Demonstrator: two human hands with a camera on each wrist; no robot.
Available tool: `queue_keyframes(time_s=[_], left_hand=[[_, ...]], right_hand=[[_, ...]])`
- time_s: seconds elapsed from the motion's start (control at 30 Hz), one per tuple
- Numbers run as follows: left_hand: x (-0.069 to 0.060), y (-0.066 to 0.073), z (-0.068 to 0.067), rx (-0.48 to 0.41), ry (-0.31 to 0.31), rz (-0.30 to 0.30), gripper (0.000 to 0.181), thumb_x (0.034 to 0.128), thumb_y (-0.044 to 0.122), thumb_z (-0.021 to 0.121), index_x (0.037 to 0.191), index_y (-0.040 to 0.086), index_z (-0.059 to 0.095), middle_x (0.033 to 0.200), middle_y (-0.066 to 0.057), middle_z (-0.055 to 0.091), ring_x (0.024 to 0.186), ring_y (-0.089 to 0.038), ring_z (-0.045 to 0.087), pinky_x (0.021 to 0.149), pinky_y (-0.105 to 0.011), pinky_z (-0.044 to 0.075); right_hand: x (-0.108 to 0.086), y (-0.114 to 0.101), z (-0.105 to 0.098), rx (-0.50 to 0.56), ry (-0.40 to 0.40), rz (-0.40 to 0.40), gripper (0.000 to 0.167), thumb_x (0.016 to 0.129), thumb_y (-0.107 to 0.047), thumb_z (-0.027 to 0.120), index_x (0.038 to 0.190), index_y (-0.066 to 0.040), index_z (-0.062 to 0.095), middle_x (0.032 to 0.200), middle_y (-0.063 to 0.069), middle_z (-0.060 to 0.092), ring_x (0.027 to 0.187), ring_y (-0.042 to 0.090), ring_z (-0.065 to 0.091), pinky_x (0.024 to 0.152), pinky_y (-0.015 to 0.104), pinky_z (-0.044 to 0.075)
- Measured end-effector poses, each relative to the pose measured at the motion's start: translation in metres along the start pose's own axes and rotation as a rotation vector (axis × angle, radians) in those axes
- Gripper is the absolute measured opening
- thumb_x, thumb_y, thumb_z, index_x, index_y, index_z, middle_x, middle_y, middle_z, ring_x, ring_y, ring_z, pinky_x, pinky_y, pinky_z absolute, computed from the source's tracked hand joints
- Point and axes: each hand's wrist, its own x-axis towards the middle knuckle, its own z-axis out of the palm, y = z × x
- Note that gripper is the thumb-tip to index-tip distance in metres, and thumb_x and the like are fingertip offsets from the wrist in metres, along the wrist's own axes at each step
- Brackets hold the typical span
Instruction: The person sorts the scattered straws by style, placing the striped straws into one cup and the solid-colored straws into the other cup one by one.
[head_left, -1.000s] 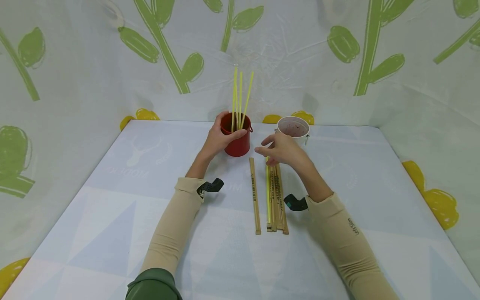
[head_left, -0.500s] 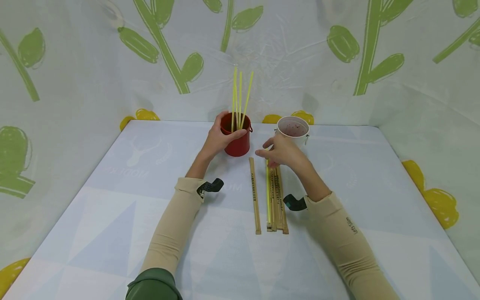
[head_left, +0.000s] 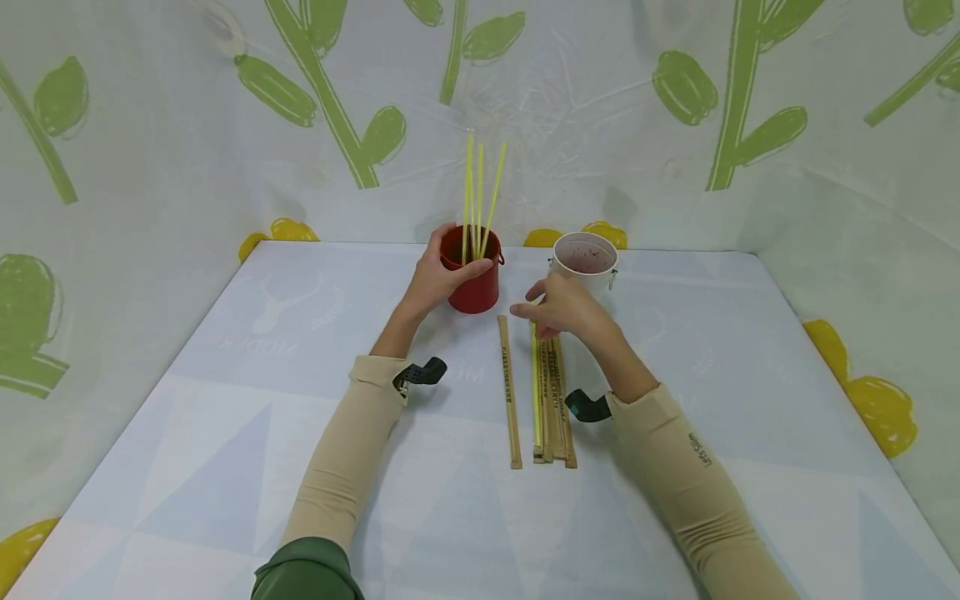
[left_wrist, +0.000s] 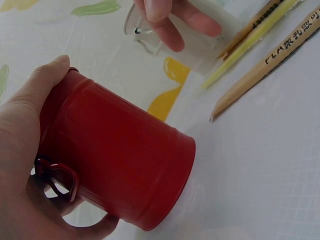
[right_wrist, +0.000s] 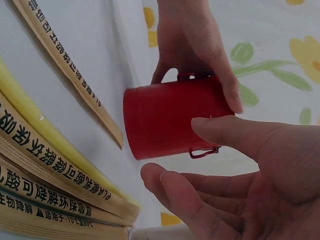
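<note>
My left hand (head_left: 438,279) grips the red bucket (head_left: 476,292) at its rim and side; several yellow straws (head_left: 480,192) stand in it. Above the far ends of a row of paper-wrapped straws (head_left: 553,400) hovers my right hand (head_left: 566,307), fingers loosely bent, holding nothing in the right wrist view. A yellow straw (head_left: 537,392) lies along the left side of that row. One wrapped straw (head_left: 510,392) lies apart, to the left. The left wrist view shows the red bucket (left_wrist: 120,155) with my thumb and fingers round it.
A white bucket (head_left: 587,254) stands at the back of the table (head_left: 300,433), just behind my right hand. Behind the table's far edge hangs a pale sheet (head_left: 570,125) with green leaf and yellow flower prints.
My right hand has lowered slightly toward the near side, over the straw ends. The left hand and red bucket have stayed in place.
</note>
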Motion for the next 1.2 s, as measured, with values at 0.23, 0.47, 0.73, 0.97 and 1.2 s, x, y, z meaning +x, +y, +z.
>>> queue_keyframes(time_s=[0.23,0.47,0.73,0.97,1.2], left_hand=[[0.000,-0.001,0.000,0.002,-0.001,0.002,0.093,0.0786,0.052,0.076,0.152,0.033,0.021,0.148,0.003,0.041,0.135,-0.018,0.040,0.106,-0.045,0.047],[0.000,-0.002,0.001,0.013,0.005,0.006,0.094,0.0778,0.056,0.075,0.152,0.034,0.021,0.147,0.004,0.042,0.133,-0.017,0.041,0.107,-0.045,0.045],[0.001,-0.002,0.000,0.011,-0.002,-0.002,0.095,0.0783,0.055,0.075,0.152,0.034,0.019,0.148,0.004,0.041,0.134,-0.017,0.040,0.108,-0.045,0.045],[0.000,-0.001,0.000,0.001,-0.008,-0.005,0.093,0.0812,0.050,0.074,0.153,0.034,0.018,0.149,0.004,0.040,0.136,-0.018,0.039,0.109,-0.046,0.043],[-0.001,0.000,0.000,-0.001,-0.001,-0.006,0.094,0.0791,0.053,0.075,0.152,0.034,0.020,0.147,0.004,0.042,0.133,-0.017,0.041,0.108,-0.044,0.044]], right_hand=[[0.000,0.000,0.001,-0.024,-0.011,0.008,0.056,0.090,-0.044,0.068,0.131,-0.006,0.060,0.091,0.010,0.072,0.069,0.016,0.070,0.074,0.028,0.059],[0.000,0.000,0.003,-0.048,-0.017,0.016,0.056,0.090,-0.043,0.068,0.131,-0.004,0.060,0.083,0.009,0.073,0.070,0.018,0.072,0.073,0.028,0.058],[0.002,0.000,0.005,-0.044,-0.037,0.070,0.056,0.090,-0.041,0.068,0.132,-0.004,0.059,0.087,0.011,0.071,0.072,0.019,0.071,0.070,0.025,0.058],[0.004,0.004,0.009,-0.012,-0.059,0.056,0.055,0.090,-0.038,0.070,0.130,-0.002,0.058,0.089,0.011,0.070,0.071,0.019,0.071,0.072,0.030,0.060],[0.005,0.002,0.013,-0.017,-0.067,0.039,0.055,0.090,-0.037,0.069,0.129,0.001,0.059,0.086,0.010,0.071,0.067,0.018,0.071,0.069,0.028,0.059]])
